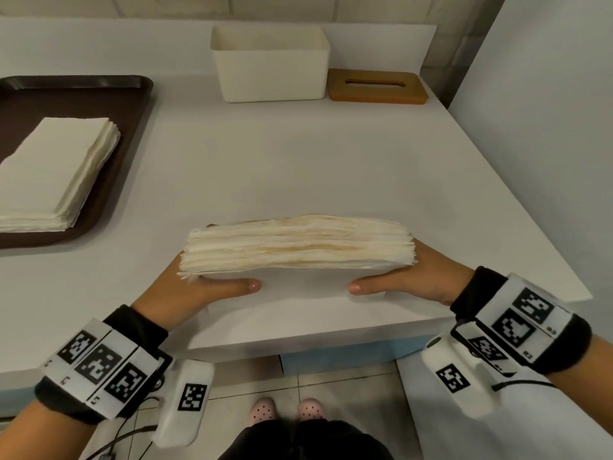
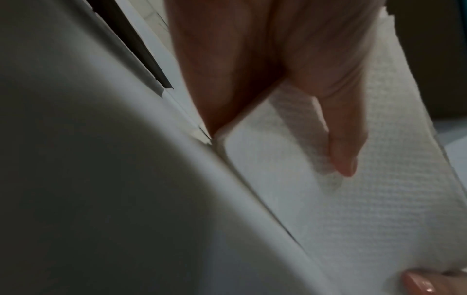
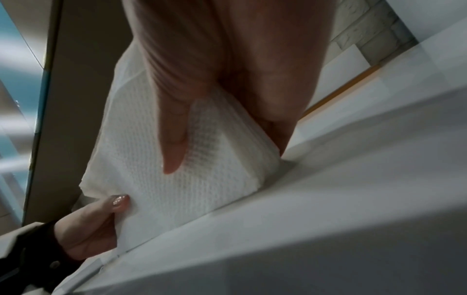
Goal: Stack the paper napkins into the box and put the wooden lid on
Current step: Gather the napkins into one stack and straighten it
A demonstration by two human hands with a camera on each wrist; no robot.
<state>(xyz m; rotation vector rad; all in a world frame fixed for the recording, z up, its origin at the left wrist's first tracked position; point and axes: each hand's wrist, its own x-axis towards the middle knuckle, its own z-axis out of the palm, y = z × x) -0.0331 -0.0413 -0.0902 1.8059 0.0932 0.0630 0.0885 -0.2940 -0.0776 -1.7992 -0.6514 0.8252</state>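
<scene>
A thick stack of white paper napkins (image 1: 298, 247) stands on its long edge on the table near the front. My left hand (image 1: 195, 288) grips its left end and my right hand (image 1: 414, 280) grips its right end. Both thumbs lie on the near face, and the fingers are hidden behind. The left wrist view shows my thumb (image 2: 341, 151) pressed on the embossed napkin stack (image 2: 353, 209). My right thumb (image 3: 174, 151) lies the same way on the napkin stack (image 3: 182, 191). The open white box (image 1: 270, 66) sits at the back, with the slotted wooden lid (image 1: 376, 85) flat to its right.
A dark brown tray (image 1: 132, 94) at the left holds a second stack of napkins (image 1: 56, 171). The white table (image 1: 298, 167) ends close on the right beside a white wall (image 1: 547, 127). Its front edge is just below my hands.
</scene>
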